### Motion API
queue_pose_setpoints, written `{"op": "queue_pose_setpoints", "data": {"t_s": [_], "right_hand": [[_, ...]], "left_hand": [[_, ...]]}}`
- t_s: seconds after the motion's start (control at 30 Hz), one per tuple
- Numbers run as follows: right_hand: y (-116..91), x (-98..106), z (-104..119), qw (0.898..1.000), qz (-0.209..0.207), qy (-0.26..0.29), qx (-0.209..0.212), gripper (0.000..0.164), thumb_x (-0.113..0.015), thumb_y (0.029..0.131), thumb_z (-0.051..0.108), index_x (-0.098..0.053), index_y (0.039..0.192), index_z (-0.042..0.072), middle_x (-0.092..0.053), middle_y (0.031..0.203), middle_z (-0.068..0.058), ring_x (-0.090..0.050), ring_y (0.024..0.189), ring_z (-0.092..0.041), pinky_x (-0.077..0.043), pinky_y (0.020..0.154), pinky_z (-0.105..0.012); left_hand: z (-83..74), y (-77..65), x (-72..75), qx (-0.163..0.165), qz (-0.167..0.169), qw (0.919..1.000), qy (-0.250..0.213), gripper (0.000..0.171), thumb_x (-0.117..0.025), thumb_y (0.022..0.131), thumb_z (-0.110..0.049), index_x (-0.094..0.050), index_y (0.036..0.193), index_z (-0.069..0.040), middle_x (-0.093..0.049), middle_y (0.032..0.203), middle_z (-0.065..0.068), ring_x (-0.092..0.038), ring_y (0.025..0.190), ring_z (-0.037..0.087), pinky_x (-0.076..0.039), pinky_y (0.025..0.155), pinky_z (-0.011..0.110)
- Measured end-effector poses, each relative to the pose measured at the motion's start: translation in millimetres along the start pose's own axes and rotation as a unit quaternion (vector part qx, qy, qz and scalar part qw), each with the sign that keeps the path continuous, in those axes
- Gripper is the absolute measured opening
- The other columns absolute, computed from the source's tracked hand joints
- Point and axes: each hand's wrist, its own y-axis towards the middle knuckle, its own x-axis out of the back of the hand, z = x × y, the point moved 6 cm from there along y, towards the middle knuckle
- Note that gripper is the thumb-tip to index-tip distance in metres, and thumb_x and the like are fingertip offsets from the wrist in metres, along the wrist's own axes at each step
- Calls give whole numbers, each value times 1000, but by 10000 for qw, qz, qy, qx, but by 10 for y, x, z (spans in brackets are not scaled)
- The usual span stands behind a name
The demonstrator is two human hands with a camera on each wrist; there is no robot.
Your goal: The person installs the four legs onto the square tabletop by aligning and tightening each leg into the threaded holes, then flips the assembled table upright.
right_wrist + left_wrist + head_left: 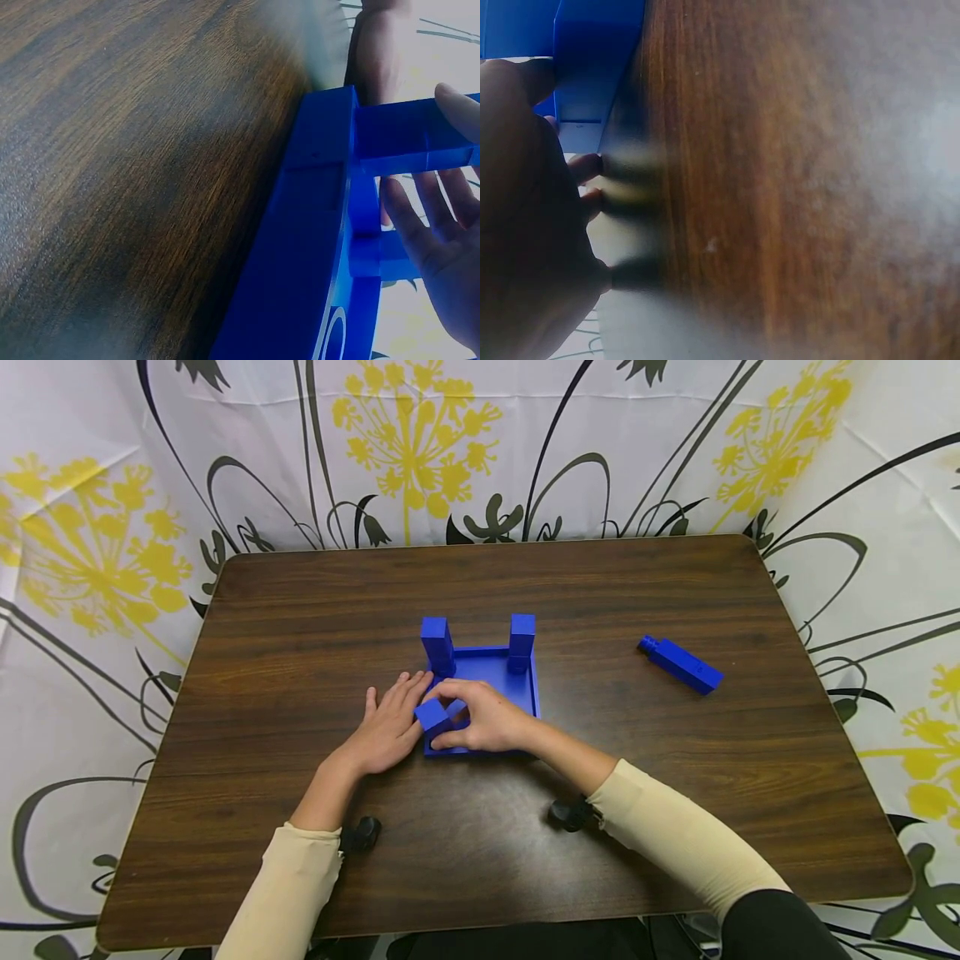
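A shallow blue square tray-like piece (491, 668) lies on the table with its rim up. At its near left corner stands a square blue post (432, 716), slightly tilted in the head view. My right hand (491, 718) grips this post between thumb and fingers; in the right wrist view the post (397, 135) rises from the corner. My left hand (386, 727) rests with straight fingers along the tray's left side. Two more blue posts, the far left one (437, 643) and the far right one (522, 639), stand upright at the back corners.
Off to the right, a loose blue post (682, 666) with a threaded-looking narrow end lies on the brown wooden table (637, 593). A round socket (336, 337) shows at another corner of the tray. Patterned cloth (480, 452) hangs behind the table.
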Motion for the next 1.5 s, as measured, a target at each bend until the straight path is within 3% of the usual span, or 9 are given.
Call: {"op": "queue_pose_setpoints", "data": {"t_s": [0.13, 0.3, 0.53, 0.87, 1.07, 1.27, 1.5], "right_hand": [[-7, -3, 6, 9994, 289, -124, 161, 57, -81, 81, 12, -57, 132, 5, -54, 135, -9, -53, 118, -18, -50, 90, -28], [-5, 11, 26, 9960, 708, 376, 402, 59, -70, 85, -3, -50, 140, 4, -46, 146, -12, -41, 136, -21, -41, 104, -40], [-2, 14, 41, 9872, 1135, 1011, 477, 61, -56, 86, -14, -45, 144, 0, -44, 149, -12, -34, 140, -15, -33, 110, -35], [6, 13, 19, 9837, 1321, 1135, 438, 59, -56, 89, -12, -42, 146, -1, -44, 148, -17, -38, 138, -15, -34, 109, -33], [-1, 27, 7, 9878, 1326, 728, 371, 58, -61, 92, -4, -43, 147, 2, -45, 148, -14, -40, 136, -13, -35, 108, -31], [-1, 21, 6, 9852, 1368, 985, 317, 59, -62, 92, -5, -41, 147, -1, -41, 150, -19, -40, 137, -19, -36, 108, -35], [1, 15, -4, 9856, 1260, 1094, 274, 59, -67, 90, -4, -43, 144, -4, -47, 145, -17, -45, 133, -17, -38, 105, -30]], "left_hand": [[5, 3, -6, 2, 8, 10000, 7, 64, -36, 103, -26, -5, 159, -20, -7, 164, 8, 2, 149, 31, 7, 107, 69], [5, 9, 0, 18, -43, 10000, 38, 61, -32, 106, -35, -7, 160, -20, -8, 164, 7, 1, 149, 31, 7, 107, 69], [2, 14, -8, -26, -58, 9999, 115, 60, -29, 107, -40, -11, 159, -17, -9, 164, 7, 1, 149, 32, 7, 106, 70], [-9, 6, 3, -66, 13, 9999, 102, 61, -35, 104, -27, -12, 159, -16, -7, 164, 6, 2, 149, 32, 7, 106, 70], [1, 11, 1, -67, 30, 9999, 70, 65, -38, 100, -18, -11, 159, -16, -6, 164, 6, 3, 149, 32, 8, 106, 70], [11, 16, -6, -38, 25, 9999, 90, 63, -34, 103, -23, -8, 160, -18, -6, 164, 6, 3, 149, 31, 8, 106, 70], [6, 12, -2, 51, 61, 10000, 22, 59, -28, 106, -35, -6, 160, -21, -7, 164, 7, 4, 150, 30, 8, 107, 69]]}}
